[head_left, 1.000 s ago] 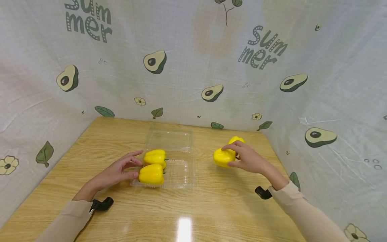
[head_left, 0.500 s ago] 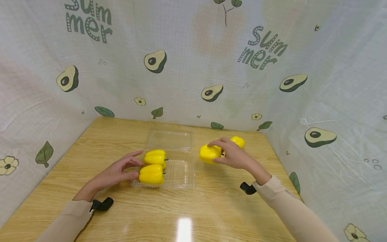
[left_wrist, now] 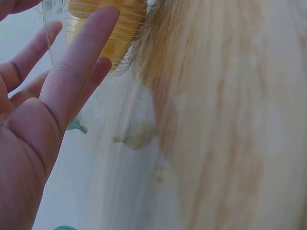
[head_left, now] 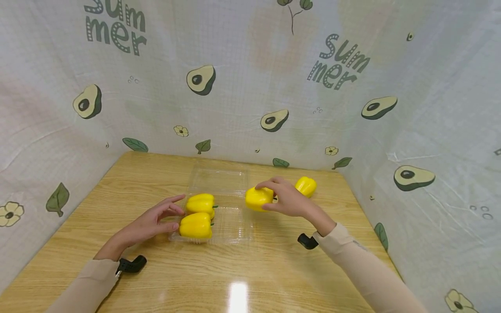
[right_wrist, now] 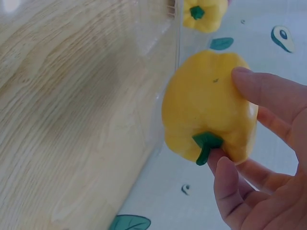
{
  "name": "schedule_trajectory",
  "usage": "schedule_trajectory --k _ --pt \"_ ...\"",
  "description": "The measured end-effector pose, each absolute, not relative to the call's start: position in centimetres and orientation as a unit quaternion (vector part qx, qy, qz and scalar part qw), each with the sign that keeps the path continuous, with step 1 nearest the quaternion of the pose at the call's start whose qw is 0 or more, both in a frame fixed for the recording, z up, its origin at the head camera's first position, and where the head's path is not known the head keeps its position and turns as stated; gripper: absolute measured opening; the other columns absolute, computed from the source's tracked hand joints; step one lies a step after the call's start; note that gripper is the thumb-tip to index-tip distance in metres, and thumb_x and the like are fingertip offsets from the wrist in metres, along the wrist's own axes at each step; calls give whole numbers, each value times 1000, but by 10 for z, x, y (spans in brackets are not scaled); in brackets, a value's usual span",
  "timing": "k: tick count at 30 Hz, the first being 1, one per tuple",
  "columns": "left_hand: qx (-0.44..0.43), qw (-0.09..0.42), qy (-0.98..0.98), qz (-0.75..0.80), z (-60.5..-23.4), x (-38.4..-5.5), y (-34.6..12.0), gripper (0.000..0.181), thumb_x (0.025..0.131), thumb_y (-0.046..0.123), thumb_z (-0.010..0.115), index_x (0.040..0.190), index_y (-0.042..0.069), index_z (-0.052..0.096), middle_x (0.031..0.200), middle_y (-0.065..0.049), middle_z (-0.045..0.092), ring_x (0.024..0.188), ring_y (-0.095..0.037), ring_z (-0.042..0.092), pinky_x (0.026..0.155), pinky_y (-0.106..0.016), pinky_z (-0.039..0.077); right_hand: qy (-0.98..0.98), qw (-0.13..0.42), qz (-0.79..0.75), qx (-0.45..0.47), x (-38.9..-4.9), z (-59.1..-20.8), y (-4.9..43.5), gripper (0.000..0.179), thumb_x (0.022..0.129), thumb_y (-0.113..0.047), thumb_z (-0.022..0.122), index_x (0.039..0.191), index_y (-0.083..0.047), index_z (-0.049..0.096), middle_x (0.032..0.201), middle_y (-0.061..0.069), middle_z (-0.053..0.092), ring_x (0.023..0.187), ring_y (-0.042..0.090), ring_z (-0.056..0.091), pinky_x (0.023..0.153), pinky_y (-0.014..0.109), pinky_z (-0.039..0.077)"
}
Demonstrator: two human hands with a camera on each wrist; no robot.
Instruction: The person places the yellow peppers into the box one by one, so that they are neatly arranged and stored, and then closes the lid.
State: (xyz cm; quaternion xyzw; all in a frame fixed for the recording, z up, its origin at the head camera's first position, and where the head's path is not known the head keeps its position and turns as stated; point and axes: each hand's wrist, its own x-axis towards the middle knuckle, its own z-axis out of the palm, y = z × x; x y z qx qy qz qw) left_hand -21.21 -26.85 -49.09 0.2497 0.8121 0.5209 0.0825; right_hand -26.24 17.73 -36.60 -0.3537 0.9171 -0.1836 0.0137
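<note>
My right hand [head_left: 288,198] grips a yellow bell pepper [head_left: 259,199] by the right edge of a clear plastic clamshell box [head_left: 231,224]. In the right wrist view, thumb and fingers pinch that pepper [right_wrist: 208,105], its green stem facing the palm side. Two more yellow peppers lie in the box's left half, a rear pepper [head_left: 200,203] and a front pepper [head_left: 195,225]. At the box's left side is my left hand [head_left: 152,221], fingers loosely extended around the wall. The left wrist view shows its fingers against the clear wall, with yellow behind; whether they press it I cannot tell.
Another yellow pepper [head_left: 306,186] lies on the wooden table [head_left: 274,269] at the back right. The box's clear lid [head_left: 220,179] is folded back behind it. A patterned cloth [head_left: 242,87] hangs around the back and sides.
My right hand has carried its pepper leftward from the right of the table to the box's right edge. The back-right pepper is now uncovered. My left hand has stayed in place.
</note>
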Motion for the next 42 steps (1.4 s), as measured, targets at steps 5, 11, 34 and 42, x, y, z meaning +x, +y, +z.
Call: schedule_trajectory --k 5,11,34,42 --pt "249 84 811 523 -490 -212 -268 31 103 18 72 132 12 64 175 -12 22 140 -45 51 112 -68 39 915 17 -180 -361 -266 -367 166 55 93 -23 85 143 -17 65 134 14 60 99 30 63 83 34 54" --pt "246 84 812 523 -490 -212 -267 30 103 18 73 131 13 64 175 -12 22 140 -45 51 112 -68 39 909 27 -180 -374 -270 -370 154 55 93 -22 85 144 -18 64 131 13 58 101 25 62 86 32 56" --pt "232 83 824 510 -489 -212 -268 38 102 21 75 137 11 63 174 -7 26 138 -23 56 112 -49 47 906 59 -159 -387 -273 -374 111 52 95 -22 84 143 -19 64 132 14 56 101 27 61 87 38 54" --pt "234 85 819 517 -489 -212 -267 37 102 21 75 135 11 63 175 -7 25 135 -8 55 109 -26 46 907 61 -154 -388 -276 -379 107 52 94 -21 85 142 -17 65 128 14 57 108 27 59 92 43 53"
